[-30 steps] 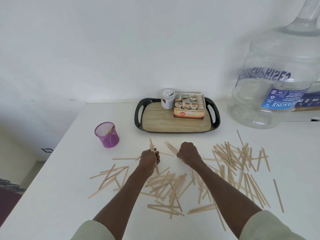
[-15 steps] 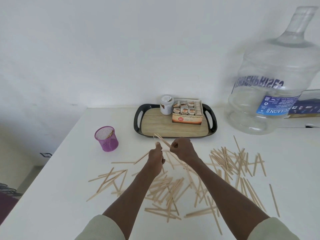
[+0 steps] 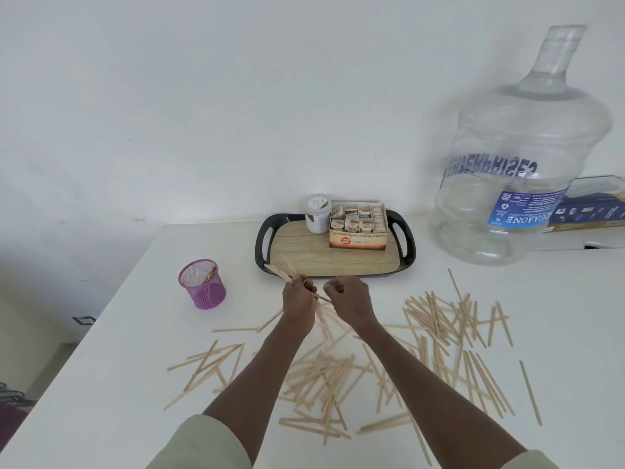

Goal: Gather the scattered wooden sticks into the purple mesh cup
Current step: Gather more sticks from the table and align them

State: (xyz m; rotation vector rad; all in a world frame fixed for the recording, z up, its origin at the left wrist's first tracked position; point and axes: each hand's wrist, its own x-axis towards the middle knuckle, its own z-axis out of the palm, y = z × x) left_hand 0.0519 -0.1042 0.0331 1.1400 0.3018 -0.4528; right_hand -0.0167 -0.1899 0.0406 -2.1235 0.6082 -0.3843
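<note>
Several pale wooden sticks (image 3: 324, 377) lie scattered over the white table, with a looser group (image 3: 453, 319) to the right and a few (image 3: 209, 362) to the left. The purple mesh cup (image 3: 203, 289) stands upright at the left with a few sticks inside it. Right of the cup, my left hand (image 3: 297, 299) grips a small bundle of sticks (image 3: 279, 270) that points up and left over the tray's front rim. Close beside it, my right hand (image 3: 350, 297) is curled into a fist, and I see no stick in it.
A black-rimmed tray (image 3: 265, 240) behind my hands holds a white jar (image 3: 317, 214) and an open tea box (image 3: 358, 231). A big clear water bottle (image 3: 517, 184) stands at the back right. The table's left edge (image 3: 111, 299) runs just beyond the cup.
My right hand lifted sticks from the pile and passed them over; my left hand now holds the bundle. Both hands rose toward the tray and the right hand's fist is off the sticks.
</note>
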